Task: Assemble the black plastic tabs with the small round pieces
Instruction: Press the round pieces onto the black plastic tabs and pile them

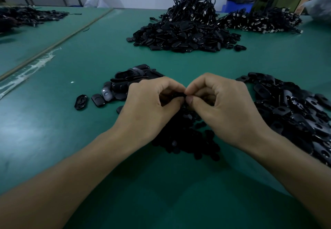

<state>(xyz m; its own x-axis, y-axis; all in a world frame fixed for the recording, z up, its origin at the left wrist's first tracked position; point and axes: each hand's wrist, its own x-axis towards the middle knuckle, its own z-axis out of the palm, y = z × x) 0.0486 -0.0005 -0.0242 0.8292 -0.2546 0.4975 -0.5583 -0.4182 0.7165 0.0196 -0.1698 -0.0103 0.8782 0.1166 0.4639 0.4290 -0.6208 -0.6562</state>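
Tabs (295, 114) mostly lie unassembled, I'd say, only a small pile (125, 83) looking done, while left hand (148, 103) and right hand (222, 105) share a tight grip on one dark part (180, 95).

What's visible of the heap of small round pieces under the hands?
The heap of small round pieces is a loose, low mound of matte black discs, plastic-looking, overlapping on the green table. It sits between the wrists. The left hand and right hand, pinching a black piece together, hide its far edge. A few strays lie nearer.
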